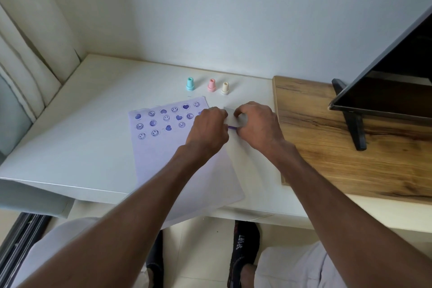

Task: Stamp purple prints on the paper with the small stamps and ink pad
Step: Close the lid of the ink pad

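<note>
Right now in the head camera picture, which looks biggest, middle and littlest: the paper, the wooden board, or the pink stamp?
1. Wooden board, though its right side runs out of view.
2. Paper. It looks close to the board in size, and arms cover part of it, so the top two are unsure.
3. Pink stamp, clearly littlest.

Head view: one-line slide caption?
Both hands, left hand and right hand, hold the ink pad beside stamped paper; three stamps stand behind.

A home room: curtain (28,58), white desk (93,124), television (397,72) on wooden board (327,142).
</note>
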Demonstrator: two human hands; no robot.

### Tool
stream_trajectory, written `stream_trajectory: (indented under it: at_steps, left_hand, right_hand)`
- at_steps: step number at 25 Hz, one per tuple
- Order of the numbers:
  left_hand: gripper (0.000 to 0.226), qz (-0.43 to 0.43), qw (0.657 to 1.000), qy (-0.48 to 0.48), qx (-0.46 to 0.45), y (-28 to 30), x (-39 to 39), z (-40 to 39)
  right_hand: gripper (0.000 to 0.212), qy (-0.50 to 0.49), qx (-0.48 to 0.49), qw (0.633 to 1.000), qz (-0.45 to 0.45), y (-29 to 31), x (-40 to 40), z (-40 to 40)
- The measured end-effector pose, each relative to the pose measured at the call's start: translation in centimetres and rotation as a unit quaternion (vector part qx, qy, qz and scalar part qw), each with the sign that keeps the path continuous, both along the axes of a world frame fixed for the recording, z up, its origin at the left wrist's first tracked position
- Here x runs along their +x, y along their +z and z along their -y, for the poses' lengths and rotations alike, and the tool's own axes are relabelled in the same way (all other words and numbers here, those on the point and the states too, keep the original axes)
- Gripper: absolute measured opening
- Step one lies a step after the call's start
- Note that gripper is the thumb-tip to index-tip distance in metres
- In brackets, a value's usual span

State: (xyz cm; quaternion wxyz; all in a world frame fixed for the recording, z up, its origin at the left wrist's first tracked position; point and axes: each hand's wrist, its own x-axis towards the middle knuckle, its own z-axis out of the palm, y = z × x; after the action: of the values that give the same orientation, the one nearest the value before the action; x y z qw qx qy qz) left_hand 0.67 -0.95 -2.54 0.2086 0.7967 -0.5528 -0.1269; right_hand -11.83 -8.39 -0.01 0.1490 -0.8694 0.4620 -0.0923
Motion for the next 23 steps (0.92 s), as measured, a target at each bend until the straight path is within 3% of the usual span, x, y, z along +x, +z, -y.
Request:
stream_trajectory:
  at_steps: [16,21,23]
  left_hand:
    - [0.044,-0.065,0.998,-0.013,0.020,0.8,0.8,-0.2]
    - [0.048,-0.097,0.995,-0.007,0.024,0.6,1.3,-0.1]
    - [0.048,-0.078,0.997,-0.012,0.028,0.4,1.3,-0.3]
  right_hand:
    - [0.024,-0.035,0.002,0.999,-0.013,0.2,0.3,-0.2]
    - [0.042,-0.024,0.027,0.999,0.008,0.3,-0.3,0.5]
    - [0.037,-0.022,0.020,1.000,-0.006,-0.1,-0.1,0.6]
